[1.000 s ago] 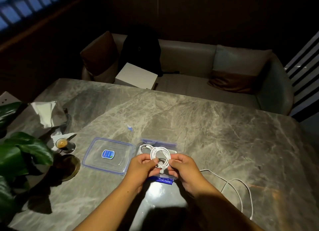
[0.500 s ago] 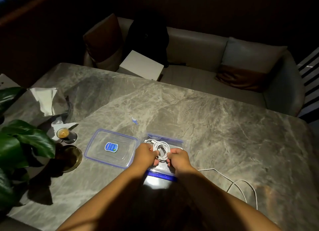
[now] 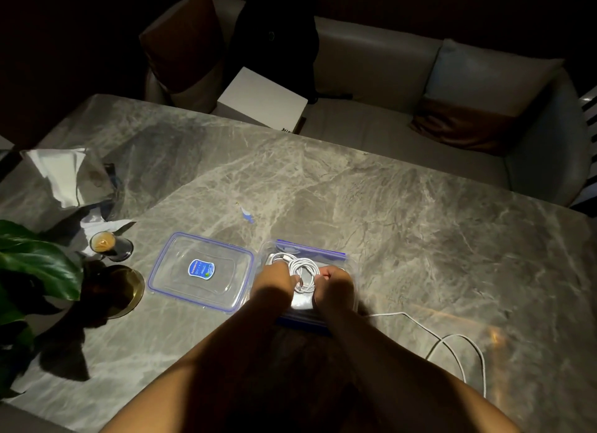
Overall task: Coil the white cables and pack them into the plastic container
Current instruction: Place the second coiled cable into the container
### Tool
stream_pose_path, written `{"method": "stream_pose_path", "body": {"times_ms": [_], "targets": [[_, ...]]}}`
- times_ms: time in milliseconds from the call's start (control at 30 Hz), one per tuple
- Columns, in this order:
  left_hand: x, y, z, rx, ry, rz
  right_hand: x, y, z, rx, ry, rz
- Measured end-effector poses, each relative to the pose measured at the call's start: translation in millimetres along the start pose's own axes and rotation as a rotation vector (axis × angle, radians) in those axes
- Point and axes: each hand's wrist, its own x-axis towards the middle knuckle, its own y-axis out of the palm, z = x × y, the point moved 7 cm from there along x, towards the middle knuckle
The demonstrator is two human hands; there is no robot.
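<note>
Marble tabletop [image 3: 387, 206], dim room, sofa [image 3: 371, 77] beyond the far edge w/ a white box [image 3: 261, 99] on it.

Status, step by step:

1. Coiled white cable [image 3: 302, 271]: sits inside the plastic container [image 3: 310, 250], directly between my two hands. Left hand [image 3: 273, 279] and right hand [image 3: 334, 280] are both down in the container, one each side of the coil, touching it. Fingers are curled in and bunched against the loops, pressing/tucking them down; fingertips mostly hidden under my knuckles, so exact pinch pts can't be told. A connector end shows at the coil's far-left edge.

2. Loose white cable [image 3: 452, 342]: lying on the table to the right of my right hand and nearer to me, in an open, sloppy loop. Its end runs toward the container's near edge, behind my right wrist; can't tell if it joins the coil or is a separate cable.

3. Lid [image 3: 200, 271]: clear w/ blue rim and a blue label, flat on the table just left of my left hand, beside the container. Not fitted.

Judgement: approx. halfway. One coil in and being seated. Remaining: wind the loose run, place it in the container. Closing w/ the lid likely follows, though the task doesn't strictly ask for it.

Risk: coil may spring open once I let go.
</note>
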Motion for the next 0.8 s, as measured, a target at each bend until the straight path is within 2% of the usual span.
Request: {"method": "stream_pose_path", "body": {"times_ms": [100, 267, 400, 500, 567, 667, 800], "targets": [[5.3, 2.7, 0.5, 0.032, -0.001, 0.007, -4.3, -8.4, 12.6, -0.139, -0.137, -0.06], [6.1, 4.8, -0.4, 0.082, 0.023, 0.008, -6.8, -10.1, 9.2, -0.152, -0.069, -0.108], [2.4, 3.9, -1.7, 0.103, 0.038, -0.024, -6.2, -11.6, 12.5, -0.194, -0.09, -0.123], [1.5, 5.4, -2.1, 0.108, 0.038, -0.021, -5.5, -13.3, 18.6, -0.272, -0.177, -0.157], [1.5, 6.6, -1.5, 0.09, 0.031, -0.004, -5.4, -12.1, 19.7, -0.303, -0.189, -0.119], [2.8, 5.8, -2.4, 0.053, 0.008, 0.019, -10.3, -16.0, 19.8, -0.235, -0.183, -0.129], [0.6, -0.5, -6.6, 0.046, 0.012, -0.031, -11.6, -10.5, 14.6, -0.145, -0.128, -0.115]]}}
